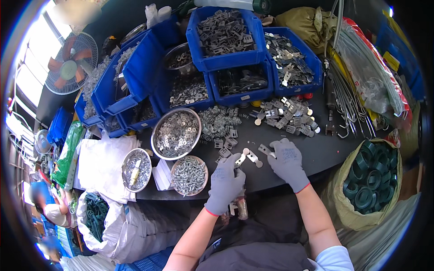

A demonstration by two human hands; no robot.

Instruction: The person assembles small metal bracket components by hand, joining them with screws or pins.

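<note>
Two gloved hands work at the desk's point(316, 149) near edge. Left hand point(225, 183) has its grip pinched shut on a small flat metal bracket point(241, 159), long axis slanting up toward the far right. A second bracket point(254, 158) lies just beside it. Right hand point(287, 161) has its fingertips closed on another bracket piece point(265, 149), pointing left. Three steel bowls of hardware point(176, 133) sit leftward.

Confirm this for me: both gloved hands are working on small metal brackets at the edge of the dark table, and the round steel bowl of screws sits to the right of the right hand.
Not quite. The head view shows the bowl of screws to the left of the left hand, not right of the right hand. The rest holds: both gloved hands handle small metal brackets at the dark table edge.
</note>
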